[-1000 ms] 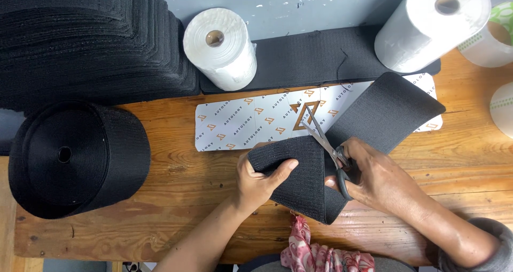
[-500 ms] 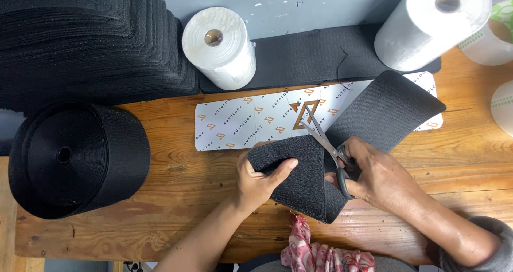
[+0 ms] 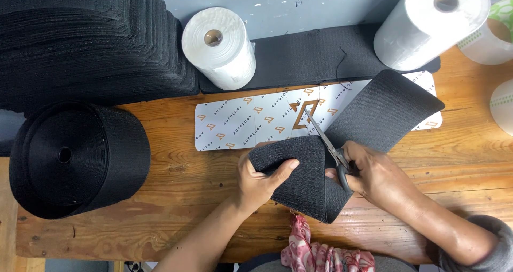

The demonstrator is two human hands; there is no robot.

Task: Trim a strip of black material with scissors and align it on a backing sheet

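Black wide elastic band [image 3: 299,176], frame centre: left hand [image 3: 259,178] clamped on it to steady it; right hand [image 3: 374,176] closed on steel scissors [image 3: 327,141] on wooden desk [image 3: 171,170].

We see a wide black elastic band [image 3: 342,154] folded over on itself near the table's [image 3: 171,170] front edge, its free end angling up toward the back right. Slim scissors [image 3: 325,142] lie across the fold, blades pointing toward the back edge.
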